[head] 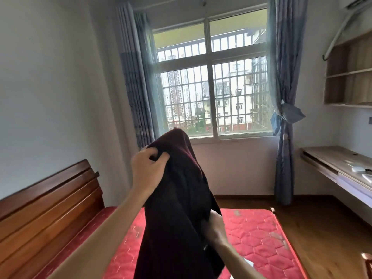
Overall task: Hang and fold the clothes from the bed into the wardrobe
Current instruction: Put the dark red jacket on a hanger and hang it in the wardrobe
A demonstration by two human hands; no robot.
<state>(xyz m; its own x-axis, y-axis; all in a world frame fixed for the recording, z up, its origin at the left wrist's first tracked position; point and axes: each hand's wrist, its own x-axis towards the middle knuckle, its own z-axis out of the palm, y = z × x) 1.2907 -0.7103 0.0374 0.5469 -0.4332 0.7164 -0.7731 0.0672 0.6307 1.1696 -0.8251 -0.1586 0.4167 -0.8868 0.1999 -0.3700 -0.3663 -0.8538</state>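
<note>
A dark maroon knitted garment [181,198] hangs in the air above the bed [261,238], which has a red quilted mattress. My left hand [149,170] is raised and grips the garment's upper edge, fingers curled into the cloth. Lower down, my right hand [214,226] holds the garment's right edge, partly hidden behind the fabric. The bottom of the garment runs out of view. No wardrobe shows in this view.
A wooden headboard [50,202] stands at the left. A barred window [211,87] with blue curtains fills the far wall. A wooden desk [338,164] and wall shelves [350,75] line the right side. Wooden floor [322,238] lies right of the bed.
</note>
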